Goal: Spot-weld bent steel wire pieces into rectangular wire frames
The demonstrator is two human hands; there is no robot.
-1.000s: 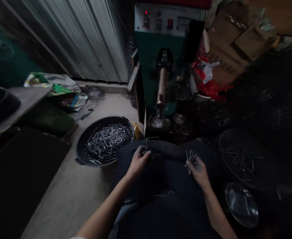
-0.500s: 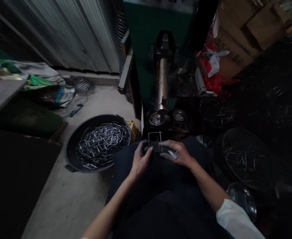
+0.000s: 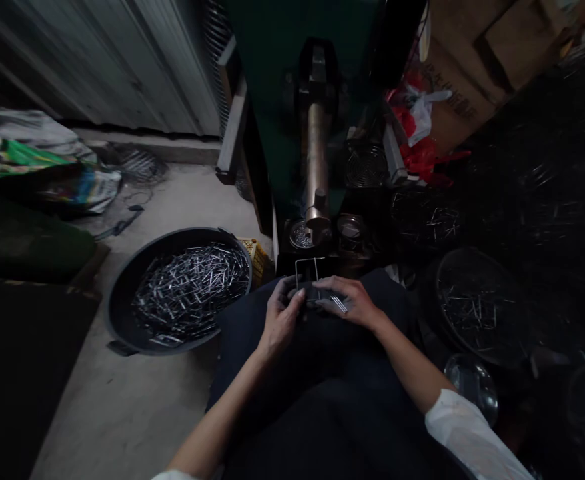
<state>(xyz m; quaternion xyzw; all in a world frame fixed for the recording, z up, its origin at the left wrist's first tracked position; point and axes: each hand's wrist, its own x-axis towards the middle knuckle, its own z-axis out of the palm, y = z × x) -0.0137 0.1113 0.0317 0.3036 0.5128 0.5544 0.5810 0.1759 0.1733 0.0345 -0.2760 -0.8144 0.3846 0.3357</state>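
Note:
Above my lap, my left hand (image 3: 281, 313) is closed on one side of a thin U-shaped bent metal wire (image 3: 306, 260), whose crossbar points away from me. My right hand (image 3: 355, 301) has its fingers at the wire's other leg. Several short straight metal rods (image 3: 339, 304) are tucked in that same hand, their ends sticking out towards me. The lower part of the wire, between my fingers, is dark and hard to make out. Just beyond stands a green machine with a metal cylindrical arm (image 3: 316, 153), its end above a dish of small metal bits (image 3: 301, 235).
At left on the floor sits a big black tub (image 3: 115, 310) with a heap of thin metal pieces, a yellow crate (image 3: 256, 260) behind it. To the right, a dark basin (image 3: 440, 287) holds bent wires, near a shiny round bowl (image 3: 471, 387). Cardboard boxes (image 3: 457, 100) stand behind.
The view has swung a little, so the surroundings sit further left in it. Both hands keep hold close together, and the wire is slightly more tilted.

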